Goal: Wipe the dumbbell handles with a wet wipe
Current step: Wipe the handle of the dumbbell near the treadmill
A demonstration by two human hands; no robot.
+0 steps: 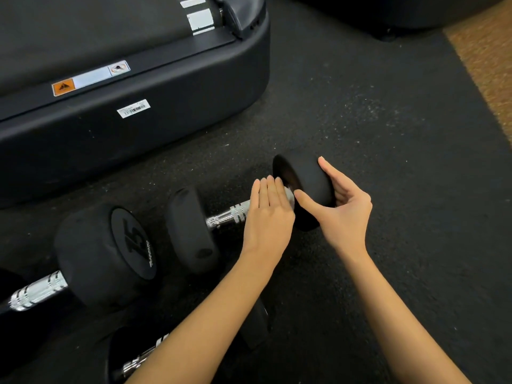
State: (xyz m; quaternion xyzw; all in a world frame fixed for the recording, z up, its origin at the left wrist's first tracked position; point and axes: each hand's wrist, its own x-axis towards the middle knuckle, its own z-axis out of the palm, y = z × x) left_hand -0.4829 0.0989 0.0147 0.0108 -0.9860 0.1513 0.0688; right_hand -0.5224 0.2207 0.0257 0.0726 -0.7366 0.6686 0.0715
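Single view only, so no overlap with any other view. Head-worn wide-angle camera, looks forward and steeply down at the black rubber floor point(388, 128). Both forearms enter from the bottom edge; left hand point(267, 217) and right hand point(343, 206) sit just below frame centre, close to the lens. Near dumbbell point(191, 231) runs across the middle, a second dumbbell point(105, 256) sits at lower left, cut by the frame edge. Treadmill base point(138, 128) fills the upper left, farther out. Tan carpet point(487, 67) shows at the upper right corner. Straight edges bow toward the borders, typical wide-angle distortion. Slightly soft at the margins.
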